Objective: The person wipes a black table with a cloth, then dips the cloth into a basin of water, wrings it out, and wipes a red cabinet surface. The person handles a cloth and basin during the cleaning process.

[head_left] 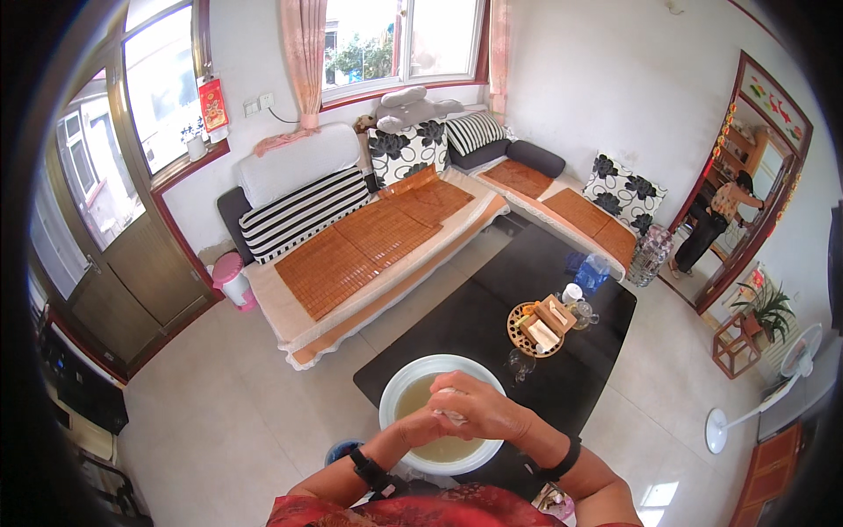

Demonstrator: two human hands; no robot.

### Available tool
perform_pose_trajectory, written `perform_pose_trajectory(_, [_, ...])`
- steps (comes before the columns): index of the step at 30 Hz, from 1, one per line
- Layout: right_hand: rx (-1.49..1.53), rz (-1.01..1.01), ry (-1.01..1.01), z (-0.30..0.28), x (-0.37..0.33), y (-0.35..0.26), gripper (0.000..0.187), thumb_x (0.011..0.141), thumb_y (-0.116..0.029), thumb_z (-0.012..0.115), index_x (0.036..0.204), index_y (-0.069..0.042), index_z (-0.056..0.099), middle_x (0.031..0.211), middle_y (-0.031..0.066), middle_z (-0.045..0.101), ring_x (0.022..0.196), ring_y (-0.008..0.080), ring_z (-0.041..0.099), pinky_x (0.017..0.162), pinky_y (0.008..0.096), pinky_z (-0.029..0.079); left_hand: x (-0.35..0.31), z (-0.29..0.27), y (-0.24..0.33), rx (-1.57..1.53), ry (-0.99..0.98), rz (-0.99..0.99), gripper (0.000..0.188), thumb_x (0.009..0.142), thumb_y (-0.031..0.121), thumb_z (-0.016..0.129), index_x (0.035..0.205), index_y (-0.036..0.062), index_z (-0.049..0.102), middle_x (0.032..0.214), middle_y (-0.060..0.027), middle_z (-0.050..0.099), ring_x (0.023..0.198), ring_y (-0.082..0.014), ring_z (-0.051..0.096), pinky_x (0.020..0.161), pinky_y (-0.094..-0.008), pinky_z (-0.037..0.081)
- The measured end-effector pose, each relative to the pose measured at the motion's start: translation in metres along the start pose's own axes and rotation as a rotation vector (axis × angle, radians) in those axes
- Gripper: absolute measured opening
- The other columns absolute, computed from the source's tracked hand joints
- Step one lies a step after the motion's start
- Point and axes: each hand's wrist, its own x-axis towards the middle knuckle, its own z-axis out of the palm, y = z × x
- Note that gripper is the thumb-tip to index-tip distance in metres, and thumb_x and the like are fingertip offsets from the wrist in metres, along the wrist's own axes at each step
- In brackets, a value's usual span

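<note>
A pale white basin [392,378] holding cloudy yellowish water stands at the near end of the black table. Above the water my left hand [420,428] and my right hand [483,406] are pressed together. Both are closed around a wet white wad [451,408], which shows only in part between the fingers; whether it is cloth or something soft like dough, I cannot make out. The right hand wraps over the top, and the left grips from the side. Dark bands circle both wrists.
On the black table [439,316], a round woven tray [512,329] carries a wooden tissue box [557,312]; a glass pitcher [520,364] stands nearby. A blue bucket [341,451] sits left of the basin. Beyond are a sofa [303,338], a white fan [801,351] and a person [724,211] in the doorway.
</note>
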Motion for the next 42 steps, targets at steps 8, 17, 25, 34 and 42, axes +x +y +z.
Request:
perform_pose_trajectory(8, [-0.057, -0.138, -0.011, -0.001, -0.007, -0.013, 0.039, 0.073, -0.004, 0.077, 0.108, -0.011, 0.061, 0.113, 0.0127, 0.056, 0.107, 0.0333, 0.057, 0.095, 0.0418, 0.048, 0.009, 0.019, 0.007, -0.257, 0.414, 0.063, 0.027, 0.092, 0.028, 0.062, 0.110, 0.0082, 0.056, 0.101, -0.0052, 0.061, 0.097, -0.0183, 0.061, 0.086, -0.0351, 0.051])
perform_pose_trajectory(17, [0.313, 0.154, 0.683, 0.025, -0.027, 0.010, 0.032, 0.075, 0.013, 0.064, 0.094, -0.009, 0.049, 0.106, 0.0087, 0.052, 0.102, 0.0234, 0.056, 0.099, 0.0436, 0.046, 0.052, -0.008, -0.003, -0.640, 0.772, 0.223, 0.013, 0.084, 0.014, 0.068, 0.092, 0.0112, 0.058, 0.084, -0.0014, 0.058, 0.081, -0.0159, 0.059, 0.076, -0.0347, 0.050])
perform_pose_trajectory(25, [0.941, 0.321, 1.159, 0.042, -0.037, 0.021, 0.026, 0.084, 0.007, 0.058, 0.096, -0.012, 0.046, 0.099, 0.0061, 0.055, 0.096, 0.0206, 0.058, 0.092, 0.0389, 0.047, 0.051, 0.008, 0.001, -0.525, 0.827, 0.184, 0.016, 0.082, 0.008, 0.066, 0.093, 0.0059, 0.054, 0.091, -0.0104, 0.065, 0.087, -0.0225, 0.063, 0.081, -0.0379, 0.052])
perform_pose_trajectory(34, [1.270, 0.556, 1.306, 0.055, -0.055, 0.033, 0.014, 0.090, -0.005, 0.055, 0.101, -0.012, 0.048, 0.091, 0.0062, 0.058, 0.090, 0.0207, 0.059, 0.088, 0.0359, 0.049, 0.049, 0.044, 0.024, 0.089, 0.842, 0.451, 0.014, 0.091, 0.009, 0.064, 0.082, 0.0061, 0.053, 0.075, -0.0070, 0.064, 0.071, -0.0162, 0.065, 0.068, -0.0275, 0.053])
perform_pose_trajectory(42, [1.398, 0.660, 1.149, 0.064, -0.079, 0.058, 0.012, 0.090, -0.009, 0.053, 0.101, -0.008, 0.048, 0.087, 0.0067, 0.059, 0.083, 0.0185, 0.061, 0.078, 0.0321, 0.052, 0.045, 0.068, 0.027, 0.941, 0.754, 0.721, 0.019, 0.083, 0.007, 0.067, 0.069, 0.0014, 0.054, 0.067, -0.0085, 0.058, 0.056, -0.0172, 0.054, 0.054, -0.0311, 0.043])
